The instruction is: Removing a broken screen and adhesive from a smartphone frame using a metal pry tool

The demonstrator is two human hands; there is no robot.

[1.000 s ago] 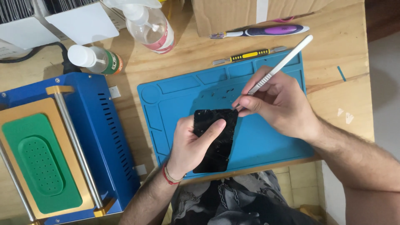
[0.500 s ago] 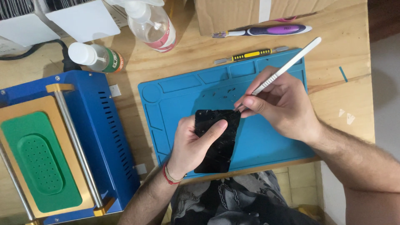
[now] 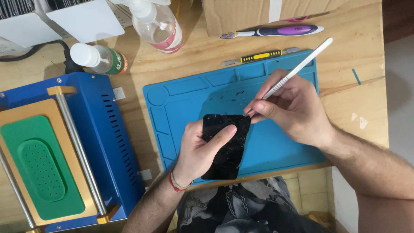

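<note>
The screen (image 3: 227, 149) is glossy black, lying over a plain blue mat (image 3: 189, 101) on the pale wood-grain surface (image 3: 349, 51). The tool (image 3: 297, 69) is silver; the machine (image 3: 110, 142) is blue with a gold frame and green dotted pad (image 3: 39, 168). The toothbrush (image 3: 280, 31) is purple and white, the pry tool (image 3: 261, 56) yellow and black.

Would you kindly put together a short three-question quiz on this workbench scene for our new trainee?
1. True or false: the left hand holds the black panel.
2. Which tool is in the right hand? A) purple toothbrush B) thin metal tool C) spray bottle
3. What colour is the work mat?

Key
1. True
2. B; its tip meets the panel's upper edge.
3. Blue
</note>
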